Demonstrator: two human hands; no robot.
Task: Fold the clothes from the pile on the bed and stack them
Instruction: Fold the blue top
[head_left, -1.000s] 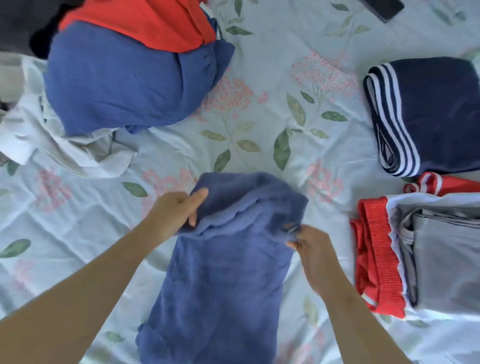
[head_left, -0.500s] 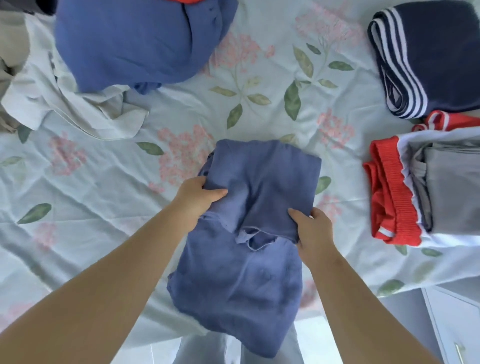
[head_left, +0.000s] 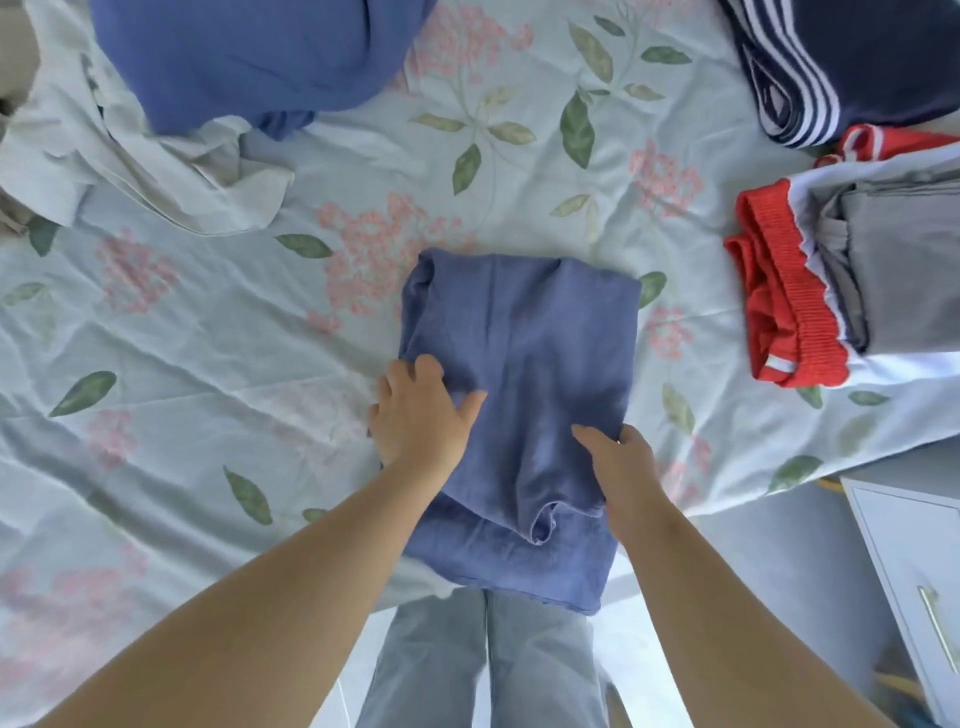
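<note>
A blue garment (head_left: 524, 353) lies folded in half on the floral bed sheet (head_left: 218, 374), its near end hanging over the bed's front edge. My left hand (head_left: 415, 410) grips its left edge with the fingers curled into the cloth. My right hand (head_left: 615, 462) holds the right edge of the upper layer, thumb on top. The unfolded pile sits at the back left: a large blue garment (head_left: 249, 57) over a pale grey one (head_left: 145, 171). Folded clothes are at the right: a navy striped piece (head_left: 852, 67) and a grey piece (head_left: 909, 265) on a red-and-white one (head_left: 784, 291).
The bed's front edge runs just under my hands, with my trousered legs (head_left: 488, 660) below it. A white cabinet (head_left: 914, 582) with a handle stands at the lower right beside the bed.
The top half of the blue garment has been folded toward me over the lower half. Both hands moved toward the bed's front edge with it, and the view shifted closer to that edge.
</note>
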